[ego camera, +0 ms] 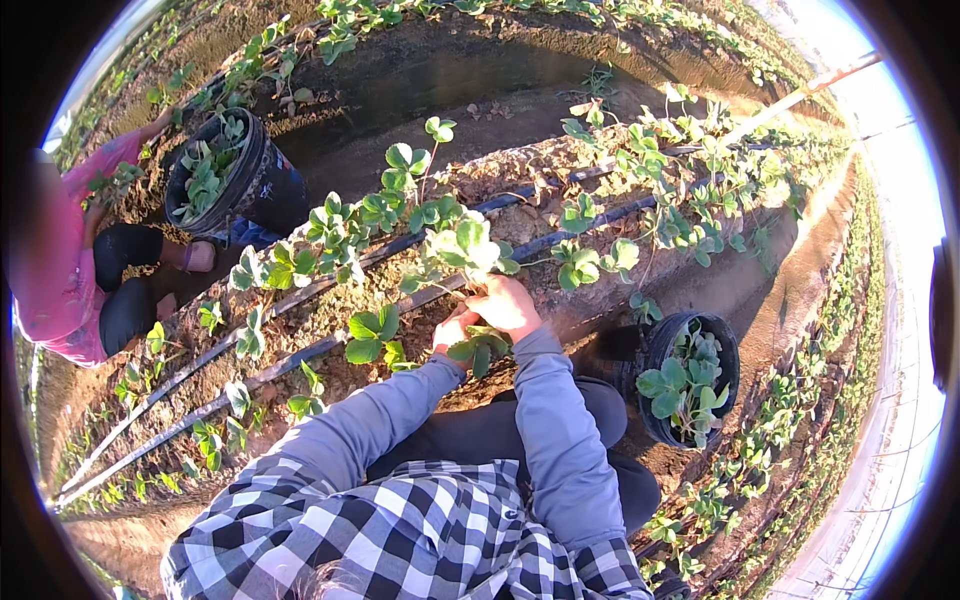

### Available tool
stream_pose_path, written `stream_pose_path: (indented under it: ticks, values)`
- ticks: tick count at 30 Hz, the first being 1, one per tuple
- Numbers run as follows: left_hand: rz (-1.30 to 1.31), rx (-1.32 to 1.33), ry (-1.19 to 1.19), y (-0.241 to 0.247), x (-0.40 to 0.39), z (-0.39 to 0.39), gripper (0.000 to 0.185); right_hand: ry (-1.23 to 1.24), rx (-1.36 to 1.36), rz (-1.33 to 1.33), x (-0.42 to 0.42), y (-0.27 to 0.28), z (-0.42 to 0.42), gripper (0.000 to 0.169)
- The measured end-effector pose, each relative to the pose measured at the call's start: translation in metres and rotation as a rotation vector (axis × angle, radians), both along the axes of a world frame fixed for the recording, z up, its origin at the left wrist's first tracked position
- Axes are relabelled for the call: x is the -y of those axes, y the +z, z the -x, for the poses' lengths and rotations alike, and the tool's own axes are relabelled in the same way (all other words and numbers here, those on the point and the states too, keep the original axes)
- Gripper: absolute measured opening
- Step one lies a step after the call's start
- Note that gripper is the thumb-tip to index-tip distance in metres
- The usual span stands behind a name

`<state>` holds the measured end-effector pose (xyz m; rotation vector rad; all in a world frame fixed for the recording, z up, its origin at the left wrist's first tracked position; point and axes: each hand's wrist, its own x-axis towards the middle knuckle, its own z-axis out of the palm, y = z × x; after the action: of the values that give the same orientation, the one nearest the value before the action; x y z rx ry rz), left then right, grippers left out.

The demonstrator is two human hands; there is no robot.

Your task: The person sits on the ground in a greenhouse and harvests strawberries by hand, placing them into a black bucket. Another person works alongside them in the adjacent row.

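Both of my hands are close together over the soil bed, just beside the nearer black drip line (540, 244). My right hand (504, 304) is closed around the base of a leafy strawberry plant (466, 244), whose leaves rise above the fingers. Touching it from the left, my left hand (455, 330) has its fingers curled at the stems; what it grips, if anything, is hidden. More strawberry leaves (480, 346) hang below and between the hands. To the right of my knees a black bucket (651, 375) holds cut or pulled strawberry plants (686, 382).
Strawberry plants (577, 266) grow along the bed, which carries a second drip line (390, 249). Across the bed at left, a person in pink (60, 262) crouches by another black bucket (247, 176) with plants inside. A pole (799, 94) slants at upper right.
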<state>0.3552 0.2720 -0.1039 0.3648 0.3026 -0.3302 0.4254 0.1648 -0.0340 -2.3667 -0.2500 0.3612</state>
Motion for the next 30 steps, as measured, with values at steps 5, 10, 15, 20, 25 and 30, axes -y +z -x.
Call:
stream_pose_path:
  ticks: [5, 10, 15, 20, 25, 30]
  values:
    - [-0.857, 0.221, -0.058, -0.011, 0.000, 0.004, 0.027, 0.173, -0.132, 0.314, -0.011, 0.022, -0.018, 0.026]
    - [-1.570, 0.639, -0.121, 0.020, 0.005, -0.001, 0.029, 0.192, -0.011, 0.366, 0.000, -0.004, -0.018, 0.020]
    - [-1.679, 0.654, -0.232, 0.017, -0.001, 0.000, 0.024, 0.209, -0.122, 0.131, 0.006, 0.000, -0.021, 0.022]
    - [-0.684, 0.152, -0.076, 0.007, 0.006, -0.001, 0.024, 0.214, -0.339, 0.073, 0.003, 0.002, -0.025, 0.024]
    - [-1.723, 0.631, -0.141, 0.010, -0.003, 0.003, 0.025, 0.288, -0.380, 0.016, 0.002, 0.013, -0.027, 0.030]
    - [-1.554, 0.622, -0.137, 0.036, -0.004, -0.002, 0.033, 0.230, -0.176, 0.142, 0.001, 0.008, -0.021, 0.023]
